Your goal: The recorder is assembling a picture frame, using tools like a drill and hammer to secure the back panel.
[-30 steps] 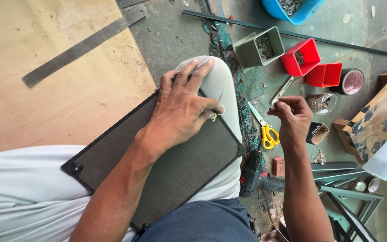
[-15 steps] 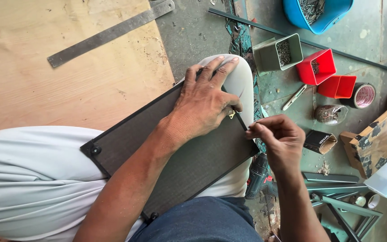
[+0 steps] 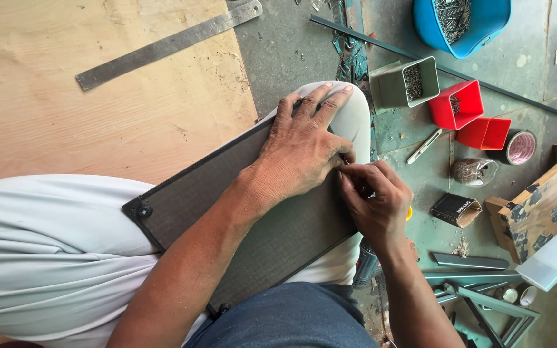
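A dark mesh panel (image 3: 272,238) with a black frame lies across my knee and lap, and a round black knob sits at its left corner. My left hand (image 3: 301,151) presses flat on the panel's upper end, fingers spread over the knee. My right hand (image 3: 375,203) is at the panel's right edge. Its fingertips are pinched on a small metal piece (image 3: 343,162) right beside my left thumb, and most of that piece is hidden by the fingers.
A steel ruler (image 3: 169,44) lies on a plywood sheet (image 3: 98,116) to the left. To the right on the floor are a blue bowl (image 3: 423,26) of screws, a green box (image 3: 391,90), two red boxes (image 3: 462,113), a tape roll (image 3: 518,147), a drill (image 3: 365,264) and metal bars (image 3: 478,296).
My right hand has moved left from the floor clutter to the panel's edge, pinching the small piece next to my left thumb. My left hand has stayed pressed on the panel.
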